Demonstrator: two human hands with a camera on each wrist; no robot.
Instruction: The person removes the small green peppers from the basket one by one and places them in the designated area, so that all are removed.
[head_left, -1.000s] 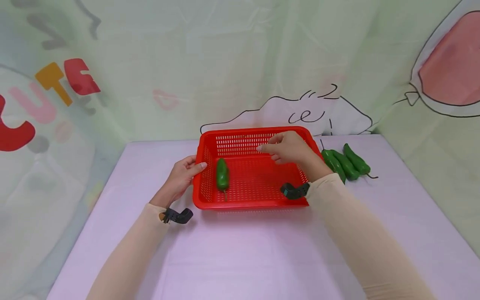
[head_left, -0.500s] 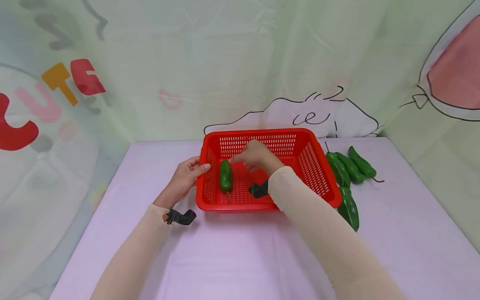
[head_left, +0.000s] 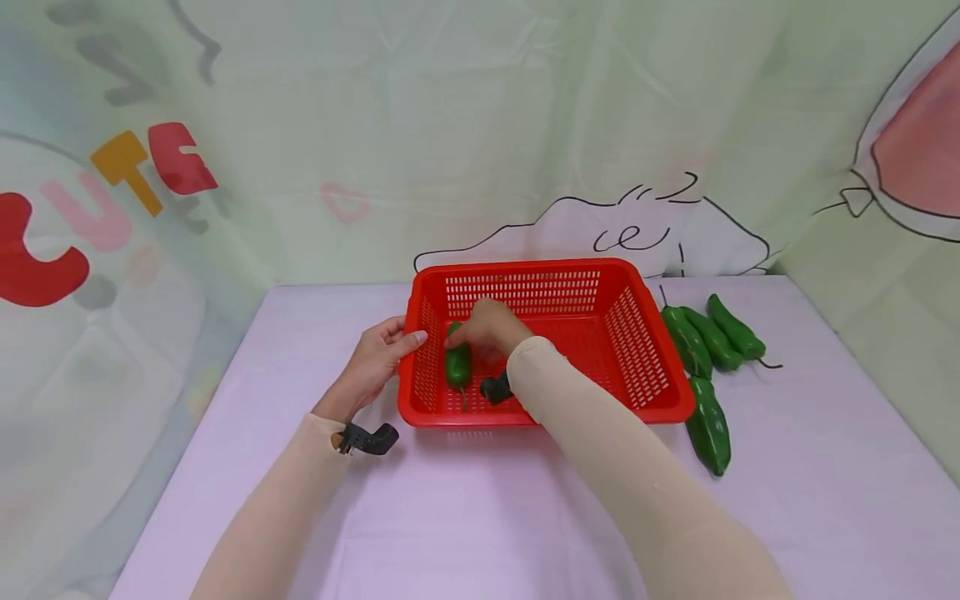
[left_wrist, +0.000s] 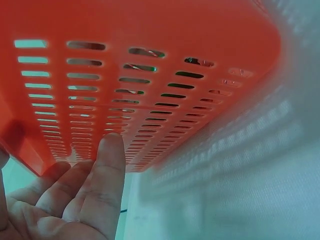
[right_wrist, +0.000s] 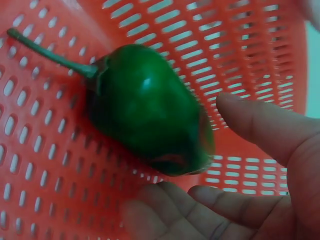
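Note:
My left hand (head_left: 379, 360) grips the left rim of a red plastic basket (head_left: 546, 412), thumb over the rim. In the left wrist view, this hand's fingers (left_wrist: 111, 175) lie against the slotted outer wall. Inside the basket, near its left side, lies a green pepper (head_left: 458, 367), its stem towards me. My right hand (head_left: 487, 327) reaches in over the pepper's far end. In the right wrist view, its thumb (right_wrist: 260, 122) and fingers stand apart on either side of the pepper's tip, a gap showing between thumb and pepper.
Several more green peppers (head_left: 686, 340) lie on the table to the right of the basket, one (head_left: 708, 427) nearer to me. The basket stands on a pale lilac tabletop (head_left: 450, 517). A printed curtain (head_left: 480, 125) hangs behind the table.
My right hand has moved left and down into the basket, from above its right half to the pepper. My left hand still holds the rim. The view has shifted slightly.

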